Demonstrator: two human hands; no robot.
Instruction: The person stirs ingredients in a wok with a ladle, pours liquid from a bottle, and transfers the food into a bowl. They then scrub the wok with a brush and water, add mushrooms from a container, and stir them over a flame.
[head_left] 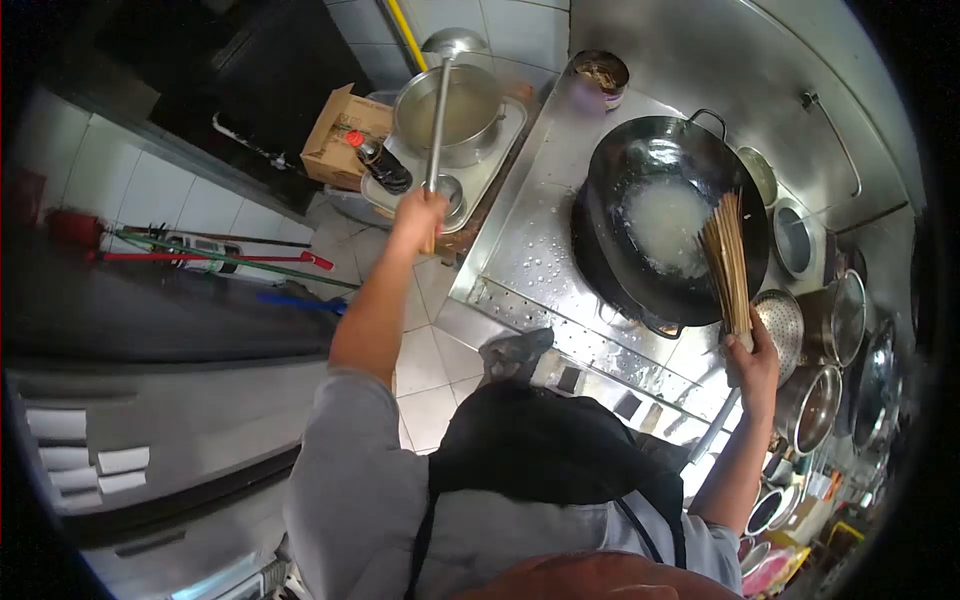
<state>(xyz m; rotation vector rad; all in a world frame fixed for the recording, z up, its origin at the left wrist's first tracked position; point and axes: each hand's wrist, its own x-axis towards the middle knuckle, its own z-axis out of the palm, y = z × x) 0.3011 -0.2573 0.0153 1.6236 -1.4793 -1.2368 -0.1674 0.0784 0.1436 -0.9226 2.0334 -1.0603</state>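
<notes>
My left hand (pixel 420 215) is closed around the wooden end of a long-handled metal ladle (pixel 438 130). The ladle's round bowl is at the far end, above the back rim of a metal pot (pixel 448 108) of cloudy liquid. My right hand (pixel 753 365) grips the bound end of a bamboo wok brush (pixel 728 260). Its splayed bristles lie over the right side of a large black wok (pixel 625 230). Whitish, foamy water (pixel 668 225) sits in the wok's bottom. The wok rests on the steel stove (pixel 530 240), which is spotted with water drops.
A tray (pixel 510 125) under the pot also holds a dark bottle with a red cap (pixel 380 162), beside a cardboard box (pixel 345 130). A tin (pixel 602 78) stands behind the wok. At right are a perforated skimmer (pixel 778 330) and several pots. A tap (pixel 835 140) is on the back wall.
</notes>
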